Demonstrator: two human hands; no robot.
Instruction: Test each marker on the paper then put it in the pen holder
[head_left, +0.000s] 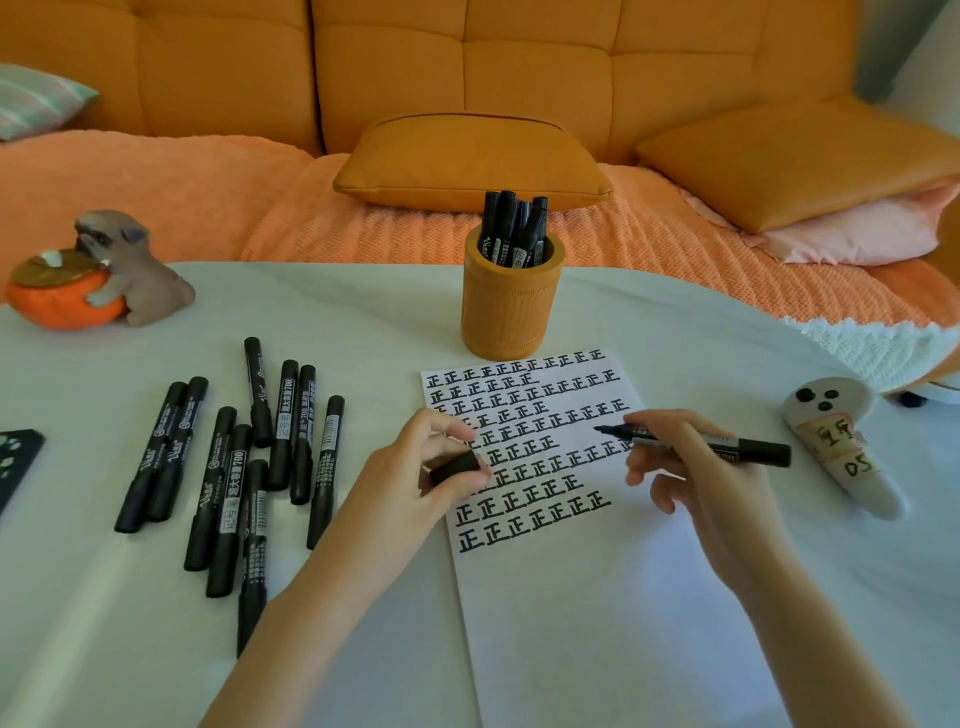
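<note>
Orange sofa (389, 67), white table (104, 623), paper (597, 623) (inked rows), right hand (696, 478) gripping marker (748, 448), left hand (410, 473) pinching cap (453, 466)

Off-task items on my feed:

Table (363, 312), pale top. Far left on it, a grey dog figurine (135, 275) hugging an orange fruit-shaped dish (62, 304). At the left edge, a dark card (15, 457) with pale paw prints, cut off by the frame. On the right, a white ghost-shaped object (844, 452) lying down, with three black dots and handwritten labels.

Behind the table:
- orange sofa (389, 67)
- peach blanket (208, 208) over the seat
- centre cushion (467, 161), orange
- right cushion (795, 161), orange, resting on a pink pillow (852, 234)
- striped cushion (36, 98), far left
</note>
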